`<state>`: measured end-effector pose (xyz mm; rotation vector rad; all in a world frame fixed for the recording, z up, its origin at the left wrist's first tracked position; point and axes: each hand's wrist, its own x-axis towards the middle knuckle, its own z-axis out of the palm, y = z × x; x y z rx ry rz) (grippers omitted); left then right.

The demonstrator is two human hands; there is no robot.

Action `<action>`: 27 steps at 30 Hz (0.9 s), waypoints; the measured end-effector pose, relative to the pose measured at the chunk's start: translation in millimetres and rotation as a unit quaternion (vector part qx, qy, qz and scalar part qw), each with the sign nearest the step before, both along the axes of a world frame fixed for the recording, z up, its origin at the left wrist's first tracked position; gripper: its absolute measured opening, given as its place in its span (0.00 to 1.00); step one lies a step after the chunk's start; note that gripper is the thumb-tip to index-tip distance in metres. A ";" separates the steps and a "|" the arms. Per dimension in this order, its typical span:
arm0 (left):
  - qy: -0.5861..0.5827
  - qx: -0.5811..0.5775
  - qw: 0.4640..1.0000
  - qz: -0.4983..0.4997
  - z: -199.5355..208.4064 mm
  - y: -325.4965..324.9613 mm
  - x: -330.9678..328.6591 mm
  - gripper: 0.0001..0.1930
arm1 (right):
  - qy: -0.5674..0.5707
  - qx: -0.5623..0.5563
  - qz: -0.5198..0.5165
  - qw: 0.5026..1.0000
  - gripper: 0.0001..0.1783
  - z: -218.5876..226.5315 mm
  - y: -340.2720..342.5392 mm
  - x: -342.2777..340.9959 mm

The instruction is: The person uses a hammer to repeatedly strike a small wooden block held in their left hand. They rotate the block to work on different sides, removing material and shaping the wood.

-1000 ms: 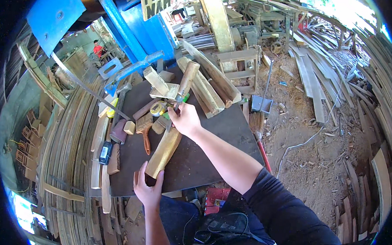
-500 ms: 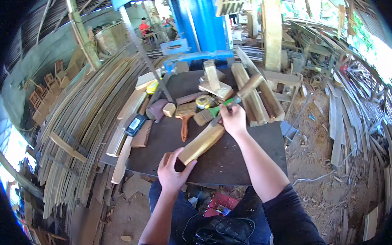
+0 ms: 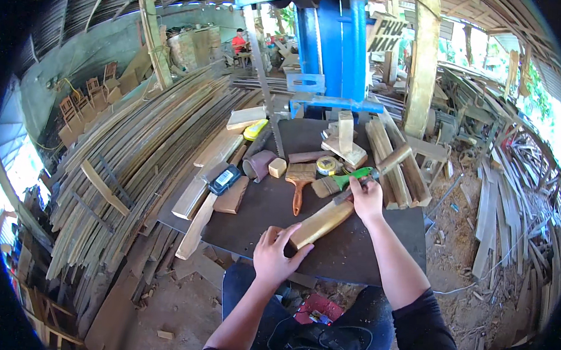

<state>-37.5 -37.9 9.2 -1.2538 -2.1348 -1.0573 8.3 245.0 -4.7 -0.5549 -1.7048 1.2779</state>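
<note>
A squared wooden block [image 3: 323, 224] lies slanted on the dark tabletop [image 3: 259, 227]. My left hand [image 3: 277, 255] grips its near end between thumb and fingers. At the far end my right hand [image 3: 367, 199] is closed around a chisel, its wooden handle [image 3: 395, 158] pointing up and away to the right. The chisel's dark blade rests along the block's far end, its edge hard to make out. Just behind my right hand lies a green-handled paintbrush [image 3: 327, 187]. Left of that are a brown-handled brush [image 3: 299, 178] and a yellow tape measure [image 3: 326, 166].
On the tabletop's left sit a dark blue case [image 3: 224, 180], a purple sanding roll [image 3: 259, 166], a yellow tool [image 3: 255, 130] and planks. Thick beams [image 3: 387, 173] lie at the right. A blue machine [image 3: 333, 52] with a saw blade [image 3: 264, 74] rises behind. A person [image 3: 238, 43] sits far back.
The view has shifted, so the table and both hands appear farther right and lower. Both hands keep their grip on the block and chisel.
</note>
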 end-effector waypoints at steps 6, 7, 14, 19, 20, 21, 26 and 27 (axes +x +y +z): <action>-0.001 -0.003 1.000 0.000 -0.2 1.4 -0.4 0.26 | -0.005 0.006 -0.014 1.000 0.19 -15.4 10.3 0.5; 0.000 -0.001 1.000 0.004 0.2 -0.8 -0.7 0.26 | -0.005 0.011 -0.015 1.000 0.19 -13.1 6.7 -0.7; -0.002 0.010 1.000 0.011 -1.1 -3.6 -0.1 0.25 | -0.017 0.018 -0.051 0.998 0.21 -14.3 3.4 1.6; -0.002 0.012 1.000 0.011 -2.9 -2.6 -1.8 0.26 | -0.043 0.047 -0.044 0.997 0.17 -8.5 0.7 5.1; 0.001 0.011 1.000 0.013 -3.1 -2.8 -2.2 0.26 | -0.035 0.042 -0.043 0.998 0.18 -5.4 -1.4 5.8; 0.004 0.011 1.000 0.014 -3.4 -3.1 -2.6 0.26 | -0.028 0.037 -0.042 0.998 0.19 -2.7 -4.1 5.3; -0.012 0.004 1.000 0.015 1.0 -3.9 -0.1 0.28 | -0.033 0.044 -0.047 0.997 0.20 5.9 -10.6 7.1; -0.011 0.003 1.000 0.015 1.2 -3.1 0.2 0.28 | -0.035 0.039 -0.046 0.998 0.20 0.7 -5.5 5.4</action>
